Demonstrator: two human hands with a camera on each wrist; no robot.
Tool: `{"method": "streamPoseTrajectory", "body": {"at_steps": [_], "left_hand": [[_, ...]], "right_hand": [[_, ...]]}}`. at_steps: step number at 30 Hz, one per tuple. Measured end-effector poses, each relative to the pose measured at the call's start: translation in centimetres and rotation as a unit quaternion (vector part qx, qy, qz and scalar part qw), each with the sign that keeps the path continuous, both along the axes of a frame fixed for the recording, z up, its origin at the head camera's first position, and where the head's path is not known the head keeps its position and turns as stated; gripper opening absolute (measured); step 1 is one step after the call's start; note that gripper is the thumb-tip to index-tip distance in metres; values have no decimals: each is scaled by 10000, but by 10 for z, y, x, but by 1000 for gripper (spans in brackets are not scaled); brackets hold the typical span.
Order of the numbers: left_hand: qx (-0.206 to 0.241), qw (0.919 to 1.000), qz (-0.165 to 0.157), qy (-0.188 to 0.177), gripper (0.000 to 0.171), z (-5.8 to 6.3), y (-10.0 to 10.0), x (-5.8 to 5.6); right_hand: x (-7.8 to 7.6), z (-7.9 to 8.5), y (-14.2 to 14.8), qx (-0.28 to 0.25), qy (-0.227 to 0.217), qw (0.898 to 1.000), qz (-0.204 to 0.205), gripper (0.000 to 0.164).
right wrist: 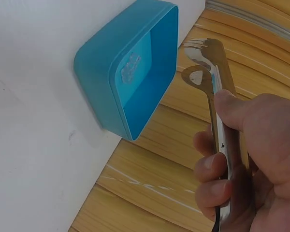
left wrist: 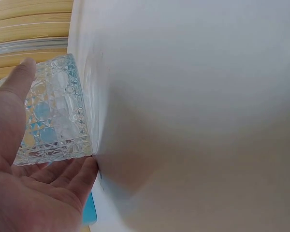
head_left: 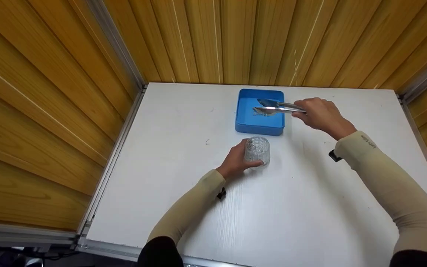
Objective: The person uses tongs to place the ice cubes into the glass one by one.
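My left hand (head_left: 235, 160) grips a clear cut-glass tumbler (head_left: 258, 150), thumb on one side and fingers on the other. In the left wrist view the tumbler (left wrist: 58, 113) stands upright on the table, its faceted wall showing blue behind it. A pair of metal tongs (head_left: 278, 106) is held in my right hand (head_left: 321, 115) above a blue box (head_left: 260, 129). The right wrist view shows the tongs (right wrist: 220, 96) with their two ends apart and nothing visible between them. Some small clear pieces (right wrist: 130, 67) lie on the box's floor.
A white table (head_left: 176, 148) carries the box near its back edge, with the tumbler in front of it. Wood-patterned walls (head_left: 235, 40) rise behind and at both sides, joined by metal rails (head_left: 119, 44). Small dark marks dot the tabletop.
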State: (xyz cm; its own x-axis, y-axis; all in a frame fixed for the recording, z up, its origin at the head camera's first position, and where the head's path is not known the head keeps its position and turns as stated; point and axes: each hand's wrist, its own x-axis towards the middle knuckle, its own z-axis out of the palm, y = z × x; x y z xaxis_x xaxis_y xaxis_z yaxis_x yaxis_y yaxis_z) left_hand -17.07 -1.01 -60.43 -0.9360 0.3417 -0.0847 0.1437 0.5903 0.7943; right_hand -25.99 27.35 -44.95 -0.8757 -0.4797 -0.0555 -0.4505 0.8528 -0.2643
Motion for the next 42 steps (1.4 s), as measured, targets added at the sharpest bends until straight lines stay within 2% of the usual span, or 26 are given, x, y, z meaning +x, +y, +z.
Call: {"method": "streamPoseTrajectory", "body": {"at_steps": [10, 19, 26, 32, 42], "left_hand": [[193, 9998, 97, -14, 96, 1, 2, 0], [235, 9997, 74, 71, 96, 1, 5, 0], [255, 9997, 18, 49, 94, 0, 9, 1], [141, 9997, -97, 190, 94, 0, 10, 0], [166, 9997, -71, 138, 96, -1, 10, 2]], "right_hand": [[-40, -8, -11, 305, -274, 9992, -42, 34], [-61, -18, -18, 582, -428, 9972, -207, 30], [-68, -29, -14, 665, -406, 9963, -376, 29], [-72, -38, -13, 642, -233, 9969, -386, 27], [-75, -49, -11, 807, -33, 9959, -411, 28]]}}
